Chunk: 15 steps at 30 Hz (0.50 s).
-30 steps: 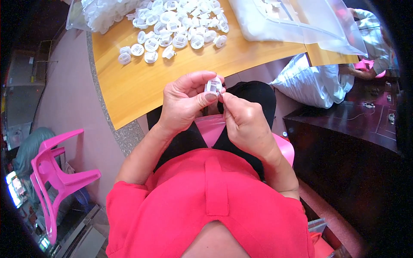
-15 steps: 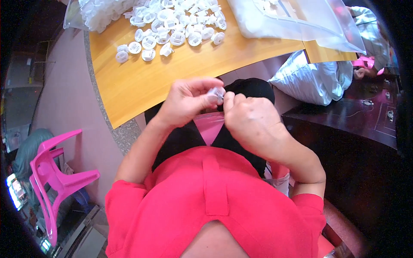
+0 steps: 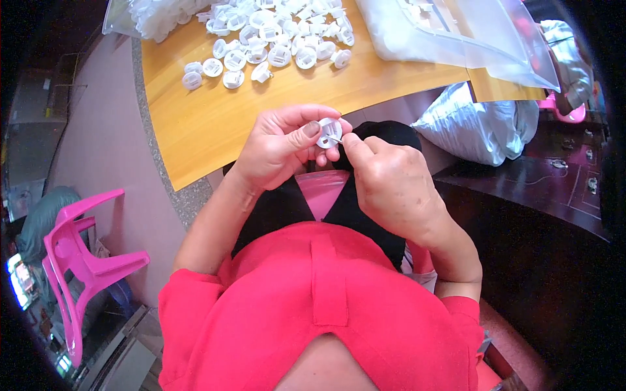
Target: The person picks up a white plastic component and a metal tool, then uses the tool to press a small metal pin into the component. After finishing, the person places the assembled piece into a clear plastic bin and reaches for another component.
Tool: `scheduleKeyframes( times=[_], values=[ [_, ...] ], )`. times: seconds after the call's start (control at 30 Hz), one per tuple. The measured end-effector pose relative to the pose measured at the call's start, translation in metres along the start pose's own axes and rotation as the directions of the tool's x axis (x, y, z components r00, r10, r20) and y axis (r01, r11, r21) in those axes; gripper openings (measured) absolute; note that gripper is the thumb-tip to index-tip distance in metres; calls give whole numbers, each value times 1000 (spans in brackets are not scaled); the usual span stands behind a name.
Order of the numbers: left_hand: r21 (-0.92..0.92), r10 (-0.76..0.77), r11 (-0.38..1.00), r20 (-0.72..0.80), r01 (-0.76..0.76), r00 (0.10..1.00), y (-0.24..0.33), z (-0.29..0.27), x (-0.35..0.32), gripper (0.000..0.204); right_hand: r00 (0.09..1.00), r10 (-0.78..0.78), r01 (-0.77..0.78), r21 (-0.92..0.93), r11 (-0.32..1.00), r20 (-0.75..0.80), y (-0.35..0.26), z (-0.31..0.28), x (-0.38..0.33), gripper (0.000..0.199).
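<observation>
While a pink chair (image 3: 101,268) showed at the far left, well apart from the counter (image 3: 195,130), a clear container (image 3: 120,23) of white stuff sat across the far part of the counter's left edge. To the right of it, many loose white pieces (image 3: 279,57) lay in a crowded heap on the counter, thinning to a few single ones toward the near edge.

Just off that near edge, above the lap in black trousers (image 3: 267,218), the left hand (image 3: 277,146) was closed in a pinch, thumb in front and fingers curled behind, on one round white piece (image 3: 330,129) with its slotted face turned up. A thin tool (image 3: 334,139) touched or nearly touched the piece's lower right part; which of the two, I could not tell. Its other end was hidden in the right hand (image 3: 398,179), whose thumb and forefinger were pressed together around it, the other fingers folded in.

Farther right, a big translucent tub (image 3: 486,49) jutted past the counter's near edge, a pale sack (image 3: 482,127) bulged below, and another person's light sleeve (image 3: 567,58) showed beyond.
</observation>
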<state>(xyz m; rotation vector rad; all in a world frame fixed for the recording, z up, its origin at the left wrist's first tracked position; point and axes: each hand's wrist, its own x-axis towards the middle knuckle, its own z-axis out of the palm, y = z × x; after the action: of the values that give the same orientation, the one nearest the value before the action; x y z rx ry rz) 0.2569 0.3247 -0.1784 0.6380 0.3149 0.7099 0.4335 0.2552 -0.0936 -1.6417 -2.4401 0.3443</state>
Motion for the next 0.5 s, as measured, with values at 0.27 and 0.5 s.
scheduleKeyframes(
  times=[0.27,0.5],
  values=[
    [131,-4,991,-11,6,1000,-5,1,-1,28,991,-33,37,-31,999,127,2,-4,2,16],
    [62,-4,998,-5,5,1000,3,3,-1,30,989,-75,67,71,995,128,4,-13,7,20]
  ],
)
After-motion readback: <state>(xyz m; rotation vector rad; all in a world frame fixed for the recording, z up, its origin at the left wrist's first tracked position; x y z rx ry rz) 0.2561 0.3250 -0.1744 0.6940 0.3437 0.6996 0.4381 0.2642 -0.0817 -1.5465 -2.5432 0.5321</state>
